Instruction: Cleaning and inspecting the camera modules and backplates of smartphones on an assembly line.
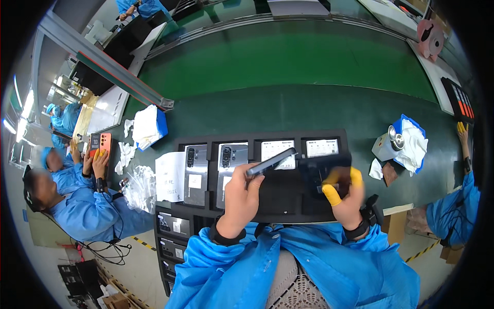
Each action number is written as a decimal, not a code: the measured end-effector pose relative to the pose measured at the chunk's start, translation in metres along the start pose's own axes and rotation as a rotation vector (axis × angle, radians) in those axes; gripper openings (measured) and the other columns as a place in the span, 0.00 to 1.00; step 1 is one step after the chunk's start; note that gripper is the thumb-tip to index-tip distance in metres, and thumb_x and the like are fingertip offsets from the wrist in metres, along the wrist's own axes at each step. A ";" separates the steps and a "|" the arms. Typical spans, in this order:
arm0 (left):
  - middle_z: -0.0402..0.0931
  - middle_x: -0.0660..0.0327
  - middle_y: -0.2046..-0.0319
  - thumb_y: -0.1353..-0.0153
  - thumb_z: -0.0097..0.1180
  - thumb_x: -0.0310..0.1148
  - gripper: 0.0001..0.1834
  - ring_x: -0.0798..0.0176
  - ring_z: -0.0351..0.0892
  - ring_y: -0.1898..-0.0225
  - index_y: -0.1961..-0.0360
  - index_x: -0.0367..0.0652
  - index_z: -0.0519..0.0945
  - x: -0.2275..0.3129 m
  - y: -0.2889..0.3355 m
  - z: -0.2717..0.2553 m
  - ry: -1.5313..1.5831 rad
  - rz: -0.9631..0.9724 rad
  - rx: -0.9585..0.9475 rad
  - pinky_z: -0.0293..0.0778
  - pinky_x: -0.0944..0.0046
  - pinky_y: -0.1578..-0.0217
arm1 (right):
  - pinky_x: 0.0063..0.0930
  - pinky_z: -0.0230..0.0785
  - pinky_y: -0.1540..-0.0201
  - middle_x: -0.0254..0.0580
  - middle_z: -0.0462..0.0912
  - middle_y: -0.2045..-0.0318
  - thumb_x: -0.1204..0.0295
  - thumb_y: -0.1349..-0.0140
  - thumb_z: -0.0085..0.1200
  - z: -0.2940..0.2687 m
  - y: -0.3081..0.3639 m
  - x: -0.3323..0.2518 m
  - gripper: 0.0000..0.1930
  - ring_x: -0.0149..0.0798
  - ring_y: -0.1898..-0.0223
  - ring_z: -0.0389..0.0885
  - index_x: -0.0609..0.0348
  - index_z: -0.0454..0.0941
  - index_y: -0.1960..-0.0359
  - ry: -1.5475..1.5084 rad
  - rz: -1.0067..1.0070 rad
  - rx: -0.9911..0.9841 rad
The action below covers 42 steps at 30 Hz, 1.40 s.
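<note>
My left hand is closed round a slim dark smartphone, seen nearly edge-on and tilted up to the right. My right hand, with yellow finger cots on its thumb and a finger, grips a dark flat rectangular piece. Motion blurs that piece, so I cannot tell its kind. Both hands are above a black foam tray with several slots. Two grey smartphones lie back up in its left slots. White printed labels show in the two right slots.
A paper sheet and clear plastic bags lie left of the tray. Blue bins of white cloths flank it, with a dispenser can by the right one. Co-workers sit on both sides; a green conveyor runs behind.
</note>
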<state>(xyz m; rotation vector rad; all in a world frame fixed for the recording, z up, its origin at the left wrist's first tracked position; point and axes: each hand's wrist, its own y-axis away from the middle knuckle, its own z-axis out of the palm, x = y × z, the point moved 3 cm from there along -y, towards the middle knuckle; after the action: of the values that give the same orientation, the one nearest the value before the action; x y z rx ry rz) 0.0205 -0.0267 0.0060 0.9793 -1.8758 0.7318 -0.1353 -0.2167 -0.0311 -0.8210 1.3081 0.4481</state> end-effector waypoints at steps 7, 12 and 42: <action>0.81 0.50 0.54 0.43 0.44 0.09 0.18 0.49 0.80 0.48 0.53 0.36 0.72 0.002 -0.002 -0.006 0.052 0.413 0.117 0.64 0.48 0.38 | 0.32 0.66 0.68 0.42 0.79 0.70 0.78 0.57 0.66 -0.011 -0.001 -0.012 0.18 0.43 0.72 0.74 0.58 0.73 0.63 0.371 -0.555 0.018; 0.80 0.48 0.57 0.38 0.50 0.16 0.09 0.51 0.80 0.50 0.57 0.34 0.71 0.006 -0.003 -0.007 0.008 0.475 0.136 0.65 0.46 0.39 | 0.34 0.64 0.64 0.42 0.78 0.69 0.76 0.49 0.66 -0.012 0.000 -0.018 0.18 0.41 0.70 0.71 0.57 0.69 0.61 0.404 -0.586 -0.034; 0.81 0.45 0.70 0.46 0.62 0.23 0.20 0.48 0.84 0.71 0.50 0.32 0.78 0.045 0.004 -0.012 -0.478 0.317 0.171 0.77 0.58 0.69 | 0.24 0.69 0.49 0.41 0.78 0.52 0.80 0.40 0.58 -0.006 -0.011 0.012 0.29 0.30 0.53 0.77 0.64 0.62 0.37 -0.089 0.224 0.078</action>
<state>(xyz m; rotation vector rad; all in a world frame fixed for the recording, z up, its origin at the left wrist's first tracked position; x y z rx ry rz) 0.0080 -0.0299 0.0515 1.0404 -2.4569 0.9138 -0.1285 -0.2301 -0.0394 -0.5849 1.3313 0.6000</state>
